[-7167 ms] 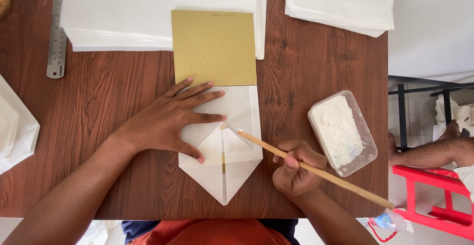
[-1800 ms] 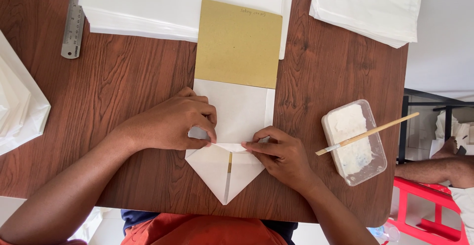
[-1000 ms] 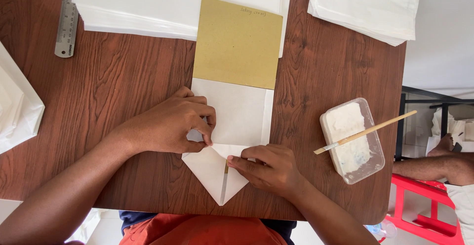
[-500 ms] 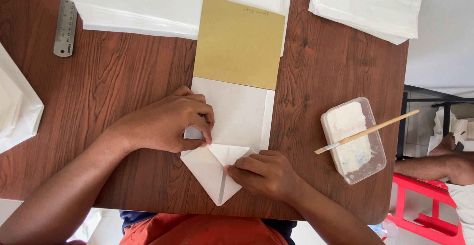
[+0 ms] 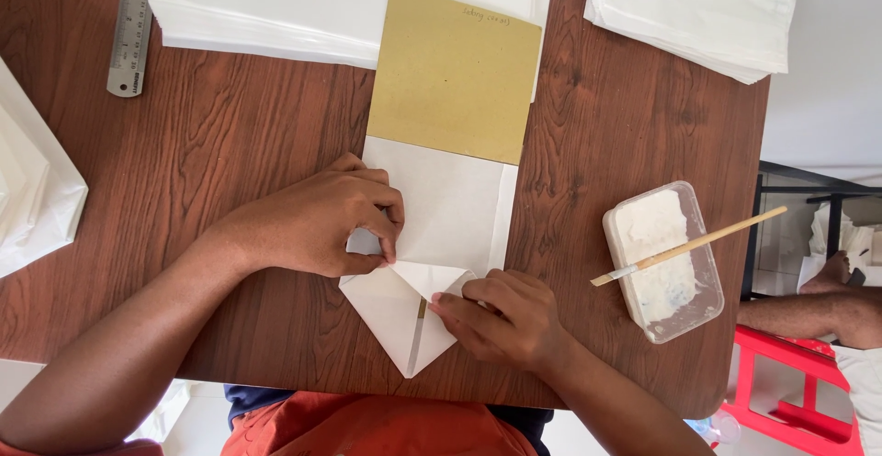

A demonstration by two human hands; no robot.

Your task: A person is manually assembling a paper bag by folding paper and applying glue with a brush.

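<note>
Clearly mid-fold: left hand [image 5: 317, 226] flat, fingers curled, pinning white paper [image 5: 432, 236] just below tan card [image 5: 455, 75]; right hand [image 5: 501, 318] pinching pointed flap [image 5: 395, 314] beside centre seam. Next probably calls for firm, even creasing along flap edge

White paper bag [image 5: 432, 263] lies flat (bottom folded to a point).

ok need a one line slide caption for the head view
Left hand and right hand press folded white paper on a wooden table, beside a paste tub and brush.
</note>
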